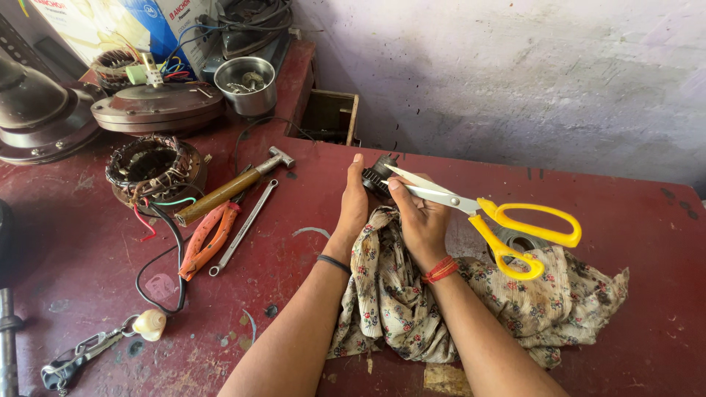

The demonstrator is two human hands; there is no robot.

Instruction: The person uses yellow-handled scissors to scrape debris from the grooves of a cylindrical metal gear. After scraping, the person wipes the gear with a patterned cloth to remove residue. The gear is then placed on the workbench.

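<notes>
My left hand (354, 204) and my right hand (421, 217) are raised together over a dark red table (625, 220). Between their fingertips they hold a small black round part (376, 179), partly hidden by the fingers. My right hand also grips yellow-handled scissors (507, 224) by the blades, which point left toward the black part; the handles stick out to the right. A floral cloth (471, 301) lies crumpled under both wrists. My left wrist wears a dark band, my right wrist red threads.
Left of the hands lie a hammer (235, 185), orange pliers (206, 239), a spanner (246, 226) and a black cable (173, 257). A wound motor stator (151, 165), fan motor housings (158, 106), a steel bowl (245, 84) and boxes stand at the back left. A round metal part (515, 239) lies under the scissors.
</notes>
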